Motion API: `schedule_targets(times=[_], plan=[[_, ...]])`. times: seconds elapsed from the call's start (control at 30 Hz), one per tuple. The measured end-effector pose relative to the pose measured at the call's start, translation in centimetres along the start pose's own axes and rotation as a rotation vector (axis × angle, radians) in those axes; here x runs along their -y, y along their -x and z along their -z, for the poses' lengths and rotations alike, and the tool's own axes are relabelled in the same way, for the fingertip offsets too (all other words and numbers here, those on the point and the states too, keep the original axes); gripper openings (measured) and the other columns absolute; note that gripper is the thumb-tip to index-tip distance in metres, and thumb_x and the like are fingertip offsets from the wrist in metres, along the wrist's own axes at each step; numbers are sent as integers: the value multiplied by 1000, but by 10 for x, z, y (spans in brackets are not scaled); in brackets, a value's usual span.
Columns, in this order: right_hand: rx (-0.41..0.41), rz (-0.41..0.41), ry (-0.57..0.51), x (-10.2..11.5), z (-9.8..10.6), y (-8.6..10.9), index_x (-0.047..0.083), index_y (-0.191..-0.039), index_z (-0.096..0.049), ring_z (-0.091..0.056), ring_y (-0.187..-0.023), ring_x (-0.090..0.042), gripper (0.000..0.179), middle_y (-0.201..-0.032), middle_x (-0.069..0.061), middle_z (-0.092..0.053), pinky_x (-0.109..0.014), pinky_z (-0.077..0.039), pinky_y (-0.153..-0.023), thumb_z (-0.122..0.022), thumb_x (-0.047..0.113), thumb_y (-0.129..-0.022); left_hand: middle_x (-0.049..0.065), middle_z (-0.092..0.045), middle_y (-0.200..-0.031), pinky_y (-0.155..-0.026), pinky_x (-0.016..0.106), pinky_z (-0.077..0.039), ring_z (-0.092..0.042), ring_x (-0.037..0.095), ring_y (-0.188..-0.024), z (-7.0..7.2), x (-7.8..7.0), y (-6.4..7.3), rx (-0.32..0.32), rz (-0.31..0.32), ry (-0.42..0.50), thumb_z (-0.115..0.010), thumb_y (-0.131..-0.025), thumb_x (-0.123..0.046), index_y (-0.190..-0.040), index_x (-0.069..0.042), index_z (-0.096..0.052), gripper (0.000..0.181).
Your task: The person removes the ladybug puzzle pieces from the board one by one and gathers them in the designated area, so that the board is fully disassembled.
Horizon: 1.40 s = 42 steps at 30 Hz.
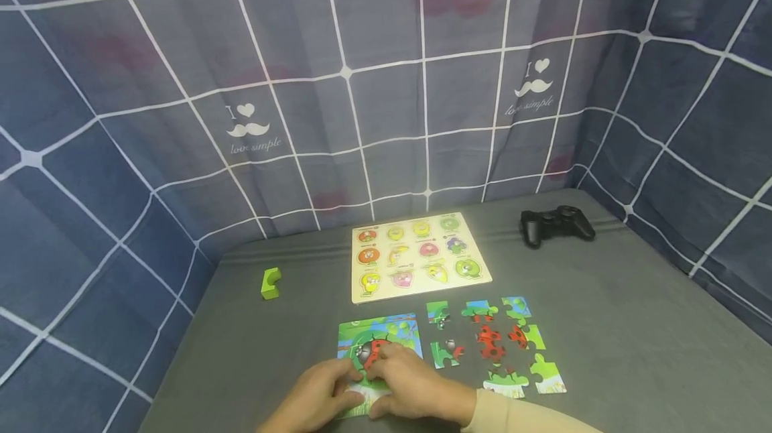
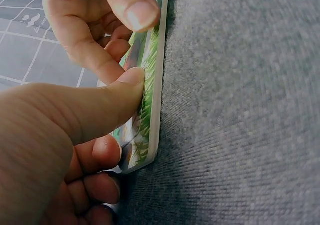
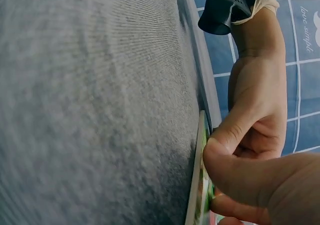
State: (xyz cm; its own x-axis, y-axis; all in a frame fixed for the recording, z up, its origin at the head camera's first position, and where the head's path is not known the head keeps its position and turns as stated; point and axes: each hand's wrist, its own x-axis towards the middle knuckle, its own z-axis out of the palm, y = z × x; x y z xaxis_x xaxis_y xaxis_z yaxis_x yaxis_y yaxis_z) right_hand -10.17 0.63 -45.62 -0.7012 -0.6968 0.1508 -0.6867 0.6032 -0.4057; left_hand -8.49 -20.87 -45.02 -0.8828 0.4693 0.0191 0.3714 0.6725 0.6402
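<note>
A square ladybug picture board [image 1: 403,329] lies near the front of the table, both hands over its lower half. My left hand [image 1: 319,387] touches its lower left, index fingertip near the ladybug, thumb near the bottom. In the left wrist view the left thumb [image 2: 102,102] presses on the grassy part of the picture, the other fingers loosely bent beside it. My right hand [image 1: 410,383] comes in from the right with fingertips on the ladybug. The right thumb [image 3: 235,170] rests near the board's edge in the right wrist view. The hands hide much of the picture.
Several loose ladybug jigsaw pieces [image 1: 490,344] are spread to the right of the board. Behind it lies a wooden fruit puzzle board [image 1: 416,275]. A green notched block [image 1: 269,285] stands at the left, a black game controller [image 1: 556,225] at the back right. Checked curtains [image 1: 386,111] surround the table.
</note>
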Motion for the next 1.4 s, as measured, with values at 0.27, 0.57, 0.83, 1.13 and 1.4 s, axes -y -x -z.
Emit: schedule_targets(times=[0.27,0.57,0.83,1.13,1.4], plan=[[-22,-60,-38,4,-1,0,17,-100,-75,-41,-83,4,44,-93,14,-57,-15,-40,-75,-87,41,-65,-9,-52,-73,-56,18,-39,-42,-5,-61,14,1,2,139,-10,123,-81,-79,-32,-111,-9,-66,42],[-43,-94,-148,4,-2,-6,13,-95,-74,-38,-77,4,43,-87,12,-60,-13,-36,-71,-91,30,-59,-6,-52,-74,-55,19,-39,-42,-4,-59,17,6,3,112,23,127,-86,-72,-30,-119,-9,-63,56],[-55,-146,-218,7,-5,-5,11,-96,-71,-40,-80,3,45,-90,11,-58,-15,-40,-72,-92,23,-58,-8,-52,-73,-53,18,-37,-41,-5,-58,15,9,3,100,38,117,-86,-72,-31,-120,-10,-62,57],[-65,-133,-309,15,-7,-3,11,-96,-66,-46,-81,4,41,-90,9,-61,-15,-45,-74,-90,18,-64,-6,-52,-75,-53,20,-38,-43,-3,-58,13,9,8,93,70,134,-86,-72,-31,-111,-17,-56,51],[-80,-97,-362,22,-14,-3,9,-108,-57,-49,-75,7,51,-84,8,-59,-13,-45,-69,-88,13,-67,-5,-50,-76,-57,21,-38,-43,-3,-62,13,10,8,93,57,146,-84,-74,-36,-105,-15,-61,44]])
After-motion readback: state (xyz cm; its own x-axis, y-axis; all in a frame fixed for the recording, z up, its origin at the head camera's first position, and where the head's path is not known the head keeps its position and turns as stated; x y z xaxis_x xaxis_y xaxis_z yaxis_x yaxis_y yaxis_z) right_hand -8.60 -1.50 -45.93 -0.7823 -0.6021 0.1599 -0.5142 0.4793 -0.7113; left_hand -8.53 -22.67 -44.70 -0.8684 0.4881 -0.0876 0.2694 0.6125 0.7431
